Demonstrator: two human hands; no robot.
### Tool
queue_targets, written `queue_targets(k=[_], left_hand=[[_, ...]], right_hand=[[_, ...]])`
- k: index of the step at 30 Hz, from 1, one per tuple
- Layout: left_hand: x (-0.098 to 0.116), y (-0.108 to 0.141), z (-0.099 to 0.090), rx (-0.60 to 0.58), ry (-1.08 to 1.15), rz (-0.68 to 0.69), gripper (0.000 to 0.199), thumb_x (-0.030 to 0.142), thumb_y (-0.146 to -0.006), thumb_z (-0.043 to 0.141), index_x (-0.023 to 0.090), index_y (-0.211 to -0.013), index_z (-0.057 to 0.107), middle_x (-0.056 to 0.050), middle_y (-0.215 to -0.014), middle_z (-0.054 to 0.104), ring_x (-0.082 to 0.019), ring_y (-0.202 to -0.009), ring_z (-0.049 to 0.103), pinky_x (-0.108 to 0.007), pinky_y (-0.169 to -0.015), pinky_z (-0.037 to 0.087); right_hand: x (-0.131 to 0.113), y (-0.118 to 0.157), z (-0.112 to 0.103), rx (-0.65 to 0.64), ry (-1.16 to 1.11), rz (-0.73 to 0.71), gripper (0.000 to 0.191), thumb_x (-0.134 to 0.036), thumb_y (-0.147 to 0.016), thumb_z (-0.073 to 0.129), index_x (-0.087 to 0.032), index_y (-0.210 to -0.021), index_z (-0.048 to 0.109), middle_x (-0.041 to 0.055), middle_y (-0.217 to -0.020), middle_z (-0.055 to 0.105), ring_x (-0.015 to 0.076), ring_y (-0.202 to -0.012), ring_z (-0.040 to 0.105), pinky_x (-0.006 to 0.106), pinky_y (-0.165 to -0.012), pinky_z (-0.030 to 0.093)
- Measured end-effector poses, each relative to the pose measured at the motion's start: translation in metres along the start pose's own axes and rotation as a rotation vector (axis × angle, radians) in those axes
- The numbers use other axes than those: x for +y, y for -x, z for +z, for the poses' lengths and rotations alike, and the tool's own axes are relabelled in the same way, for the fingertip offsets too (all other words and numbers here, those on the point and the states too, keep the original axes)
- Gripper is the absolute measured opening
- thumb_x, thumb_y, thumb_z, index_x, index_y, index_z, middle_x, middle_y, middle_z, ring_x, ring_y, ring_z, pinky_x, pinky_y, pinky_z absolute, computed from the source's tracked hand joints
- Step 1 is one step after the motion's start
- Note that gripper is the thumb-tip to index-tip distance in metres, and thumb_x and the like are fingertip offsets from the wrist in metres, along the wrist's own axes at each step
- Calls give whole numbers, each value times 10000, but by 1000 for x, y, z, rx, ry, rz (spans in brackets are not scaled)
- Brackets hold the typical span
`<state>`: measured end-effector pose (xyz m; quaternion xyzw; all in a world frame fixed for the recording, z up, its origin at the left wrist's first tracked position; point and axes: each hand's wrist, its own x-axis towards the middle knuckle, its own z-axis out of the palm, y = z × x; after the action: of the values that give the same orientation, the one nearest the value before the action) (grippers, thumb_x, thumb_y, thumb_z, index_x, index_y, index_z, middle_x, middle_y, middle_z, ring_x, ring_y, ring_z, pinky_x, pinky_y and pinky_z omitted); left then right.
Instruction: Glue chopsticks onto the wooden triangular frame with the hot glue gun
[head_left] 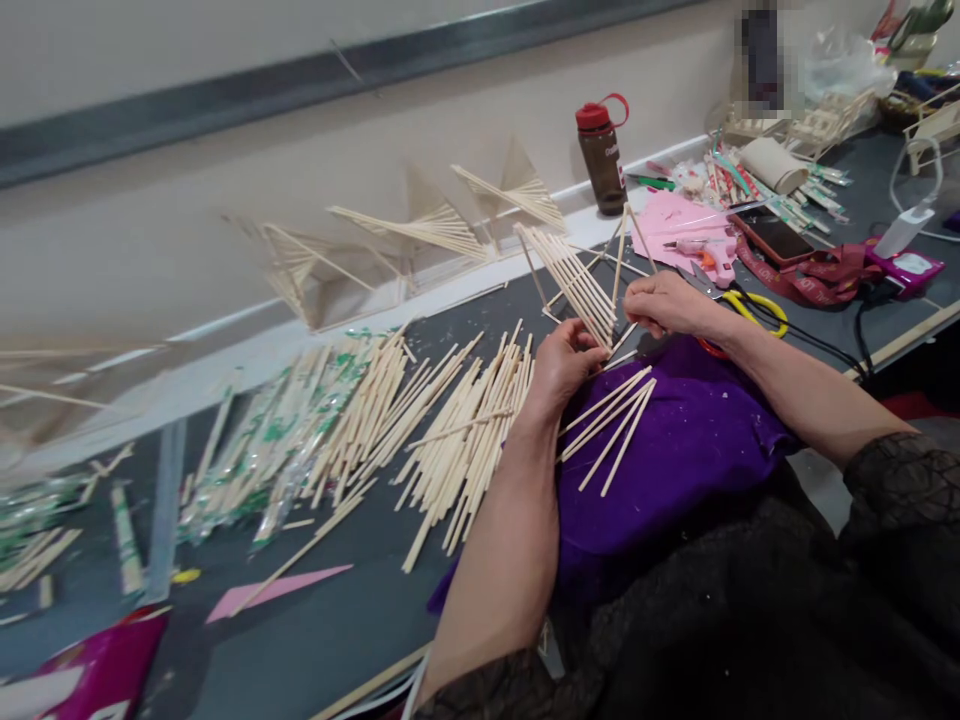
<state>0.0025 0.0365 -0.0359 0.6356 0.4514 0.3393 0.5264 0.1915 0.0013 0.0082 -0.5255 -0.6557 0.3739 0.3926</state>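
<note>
One stick frame (576, 280), pale wooden sticks, a slanted panel of near-parallel rods between thin struts: located on the dark grey tabletop (337, 640), directly before the person, at the far edge of the purple cloth (675, 460). Left hand (568, 362): thumb and fingers pinched on the frame's near lower corner. Right hand (664, 305): fingers curled together at the frame's right side; whether they grip a stick cannot be told. Several loose sticks (611, 430), fanned across the purple cloth beside the left wrist. One heap of bare sticks (469, 440), left of the left forearm; further left, sticks in green-printed clear wrappers (262, 430) and one transparent ruler (165, 510). Three similar stick models (420, 230), in a row along the wall. One brown bottle, red lid with loop (602, 165), upright behind the frame. To the right: pink glue gun (716, 258) by a pink sheet (667, 225), yellow-handled scissors (772, 312) near the right forearm, dark phone (776, 240), red printed lanyard (836, 280). Lower left: one pink paper triangle (289, 590), a stick lying across it.
</note>
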Motion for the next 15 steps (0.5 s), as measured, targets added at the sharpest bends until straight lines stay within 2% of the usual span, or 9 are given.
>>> queue_targets(k=[4, 9, 15], left_hand=[[1, 1, -1, 10, 11, 1, 394, 140, -535, 725, 174, -912, 614, 68, -638, 586, -82, -439, 516, -214, -446, 401], [12, 4, -1, 35, 114, -84, 376, 240, -592, 718, 154, -950, 639, 19, -682, 654, -80, -443, 538, -179, -381, 317], [17, 3, 0, 88, 171, -74, 306, 292, -582, 744, 144, -834, 652, 22, -621, 634, -66, -425, 528, -169, -385, 322]], right_hand=[[2, 0, 0, 2, 20, 6, 165, -208, -760, 470, -150, -619, 534, -55, -483, 489, 60, -389, 481, 186, -450, 332], [1, 1, 1, -13, -5, -20, 168, -226, -753, 463, -155, -614, 526, -61, -487, 484, 58, -395, 481, 184, -459, 337], [-12, 9, -2, -50, -106, -41, 146, -236, -701, 500, -153, -586, 537, -62, -451, 481, 62, -406, 444, 184, -432, 317]])
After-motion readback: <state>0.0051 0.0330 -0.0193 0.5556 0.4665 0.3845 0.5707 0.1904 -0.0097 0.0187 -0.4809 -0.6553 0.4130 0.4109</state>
